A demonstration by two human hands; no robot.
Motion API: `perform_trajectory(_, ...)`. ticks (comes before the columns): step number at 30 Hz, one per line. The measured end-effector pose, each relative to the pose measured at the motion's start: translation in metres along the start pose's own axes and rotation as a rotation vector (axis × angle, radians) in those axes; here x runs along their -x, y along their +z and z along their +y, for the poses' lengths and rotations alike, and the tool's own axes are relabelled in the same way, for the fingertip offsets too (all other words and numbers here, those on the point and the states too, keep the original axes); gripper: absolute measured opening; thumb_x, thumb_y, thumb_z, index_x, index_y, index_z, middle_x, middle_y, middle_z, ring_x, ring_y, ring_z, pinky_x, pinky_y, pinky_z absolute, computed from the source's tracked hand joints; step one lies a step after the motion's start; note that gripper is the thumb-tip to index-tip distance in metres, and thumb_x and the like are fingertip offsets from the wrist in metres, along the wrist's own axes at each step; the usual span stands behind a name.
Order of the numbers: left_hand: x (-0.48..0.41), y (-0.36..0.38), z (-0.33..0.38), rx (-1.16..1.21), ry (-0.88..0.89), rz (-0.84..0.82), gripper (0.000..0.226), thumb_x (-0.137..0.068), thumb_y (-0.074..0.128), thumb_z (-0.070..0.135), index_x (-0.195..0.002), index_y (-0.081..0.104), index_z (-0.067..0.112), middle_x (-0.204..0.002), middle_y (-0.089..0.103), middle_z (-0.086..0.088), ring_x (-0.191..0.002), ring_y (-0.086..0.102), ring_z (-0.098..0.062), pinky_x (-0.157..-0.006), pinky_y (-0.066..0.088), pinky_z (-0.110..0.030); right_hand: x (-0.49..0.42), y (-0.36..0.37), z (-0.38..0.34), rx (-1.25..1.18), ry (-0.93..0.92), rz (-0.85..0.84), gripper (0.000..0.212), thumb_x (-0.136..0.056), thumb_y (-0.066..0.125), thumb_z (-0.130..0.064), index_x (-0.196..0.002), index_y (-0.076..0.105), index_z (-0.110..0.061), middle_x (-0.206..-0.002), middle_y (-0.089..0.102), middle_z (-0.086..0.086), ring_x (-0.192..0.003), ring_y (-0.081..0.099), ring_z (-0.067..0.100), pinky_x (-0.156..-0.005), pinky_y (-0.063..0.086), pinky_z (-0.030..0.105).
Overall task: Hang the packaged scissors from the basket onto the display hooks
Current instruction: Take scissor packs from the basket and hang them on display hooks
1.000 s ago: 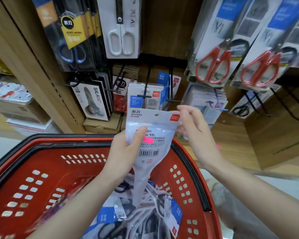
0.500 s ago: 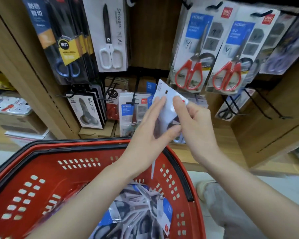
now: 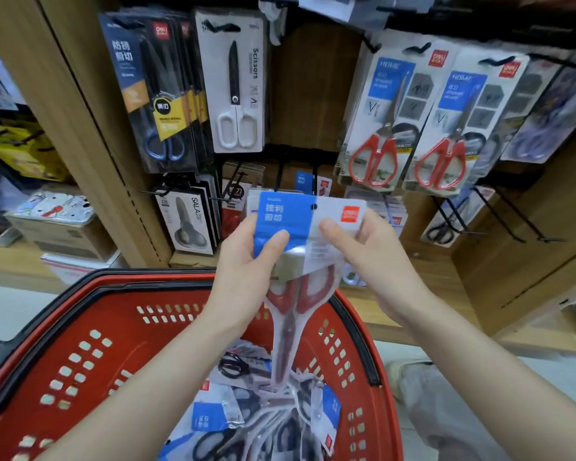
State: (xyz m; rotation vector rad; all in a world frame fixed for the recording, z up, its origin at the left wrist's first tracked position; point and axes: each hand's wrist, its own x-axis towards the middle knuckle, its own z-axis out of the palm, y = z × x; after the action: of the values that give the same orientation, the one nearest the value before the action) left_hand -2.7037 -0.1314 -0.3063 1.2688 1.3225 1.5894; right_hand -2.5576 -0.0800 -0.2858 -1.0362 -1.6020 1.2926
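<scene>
Left hand (image 3: 243, 277) and right hand (image 3: 376, 261) each pinched the header of the packaged scissors (image 3: 300, 251) above the basket (image 3: 140, 287), long axis vertical, blades down, hang hole (image 3: 314, 206) uppermost just below the display hook (image 3: 278, 176).

Light wooden shelving panels (image 3: 80, 128) rise from a pale floor (image 3: 10, 311), with cardboard boxes (image 3: 64, 234) shelved at left.

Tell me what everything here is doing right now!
Scissors packet, held upright over the basket, blades pointing down, not hung yet.
Left hand, gripping the packet's blue side.
Right hand, pinching the packet's other side.
Basket, holding more packets.
White scissors, hanging on a hook.
Red scissors, hanging on hooks.
</scene>
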Motion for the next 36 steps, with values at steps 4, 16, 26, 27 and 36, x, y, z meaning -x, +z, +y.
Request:
perform_trajectory(4,-0.001,0.013,0.016,-0.017,0.039,-0.031,0.02,-0.096,0.052,0.012,-0.106,0.062,0.026,-0.104,0.069,0.007,-0.098,0.065,-0.008,-0.091,0.052,-0.037,0.001,-0.007,-0.018,-0.106,-0.018,0.075,0.013,-0.087,0.062,-0.016,-0.098,0.068,-0.017,-0.096,0.074,0.0,-0.088,0.071,0.015,-0.074,0.059,0.029)
perform_trajectory(16,-0.074,-0.014,-0.007,-1.004,0.495,-0.212,0.023,-0.092,0.055,0.011,-0.114,0.061,0.01,-0.114,0.056,-0.006,-0.107,0.052,-0.023,-0.093,0.04,-0.037,-0.03,-0.082,-0.038,0.209,-0.344,0.425,0.017,-0.087,0.066,-0.014,-0.091,0.065,-0.031,-0.083,0.071,-0.025,-0.087,0.067,-0.001,-0.078,0.054,0.02)
perform_trajectory(26,-0.109,-0.039,-0.089,-1.28,0.452,-0.361,0.055,-0.082,0.063,0.005,-0.135,0.048,0.002,-0.129,0.055,-0.018,-0.12,0.052,-0.035,-0.101,0.04,-0.046,-0.079,-0.056,0.116,0.343,0.1,0.357,0.006,-0.086,0.066,-0.013,-0.082,0.065,-0.017,-0.075,0.066,-0.01,-0.074,0.062,0.008,-0.064,0.046,0.012)
perform_trajectory(27,-0.112,-0.039,-0.094,-1.285,0.451,-0.373,0.056,-0.083,0.062,0.005,-0.137,0.046,0.002,-0.131,0.054,-0.017,-0.121,0.051,-0.034,-0.103,0.039,-0.045,-0.084,-0.051,0.125,0.357,0.117,0.33,0.004,-0.087,0.066,-0.012,-0.083,0.065,-0.014,-0.075,0.066,-0.006,-0.071,0.061,0.008,-0.061,0.045,0.01)
perform_trajectory(36,-0.126,-0.045,-0.117,-1.304,0.499,-0.408,0.056,-0.085,0.059,0.004,-0.139,0.043,0.003,-0.12,0.055,-0.018,-0.104,0.055,-0.035,-0.093,0.043,-0.043,-0.137,-0.014,0.163,0.381,0.172,0.251,0.018,-0.089,0.062,-0.016,-0.09,0.067,0.001,-0.089,0.071,0.02,-0.082,0.065,0.026,-0.078,0.051,0.043)
